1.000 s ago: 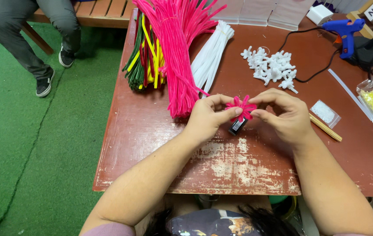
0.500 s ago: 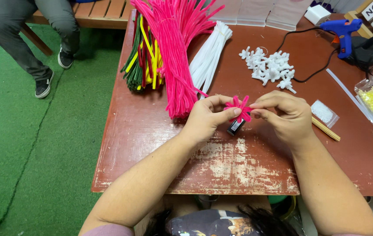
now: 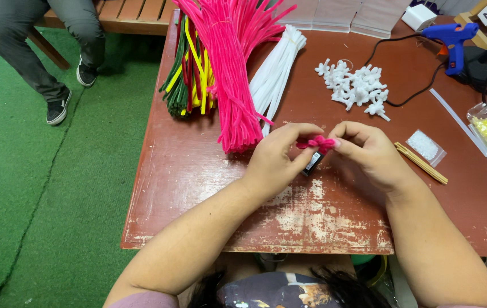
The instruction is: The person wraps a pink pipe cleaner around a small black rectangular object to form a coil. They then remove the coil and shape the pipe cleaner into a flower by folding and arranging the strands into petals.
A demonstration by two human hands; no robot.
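Note:
Both my hands meet over the middle of the worn red table (image 3: 186, 188). My left hand (image 3: 280, 157) and my right hand (image 3: 369, 151) pinch a small pink pipe-cleaner flower (image 3: 317, 142) between their fingertips. A small dark object (image 3: 312, 162) sticks out under the flower, partly hidden by my left thumb. A big bundle of pink pipe cleaners (image 3: 229, 74) lies just left of my left hand.
White pipe cleaners (image 3: 275, 71) and a green, yellow and red bundle (image 3: 186, 74) lie at the back. White pipe-cleaner shapes (image 3: 357, 85), a blue glue gun (image 3: 453, 43), wooden sticks (image 3: 420, 162) and a small bag of beads (image 3: 424, 145) sit right. A seated person's legs (image 3: 32, 40) are at far left on green carpet.
The flower's petals were spread wide before; now they look folded together into a tighter clump between my fingertips. My hands stayed in place.

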